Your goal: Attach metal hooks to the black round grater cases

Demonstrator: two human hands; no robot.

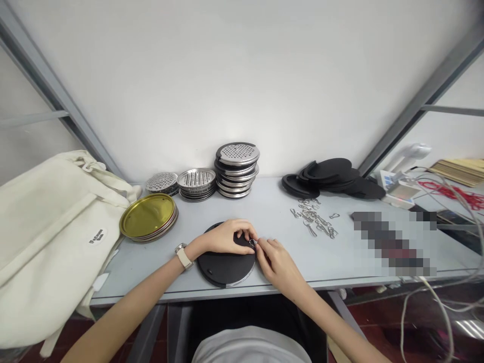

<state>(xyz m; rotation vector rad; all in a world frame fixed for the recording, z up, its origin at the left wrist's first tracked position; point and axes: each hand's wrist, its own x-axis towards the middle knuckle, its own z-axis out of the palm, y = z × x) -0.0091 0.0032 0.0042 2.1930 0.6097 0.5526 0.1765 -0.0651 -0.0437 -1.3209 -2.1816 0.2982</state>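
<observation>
My left hand [227, 238] rests on a round black disc [223, 269] with a steel rim and grips its far edge. My right hand [278, 263] comes in from the right, its fingertips pinching a small metal clip [252, 243] at the disc's edge. The left fingertips are right beside that clip, and the fingers partly hide how it meets the disc. A pale watch [183, 255] sits on my left wrist.
The grey table [272, 206] holds stacks of perforated steel discs [237, 166], gold-coloured lids [148, 217], black half-round pieces [327, 176] and loose metal clips [313, 218]. A cream cloth bag [49, 237] lies at left. Cables and a white device [397, 189] stand at right.
</observation>
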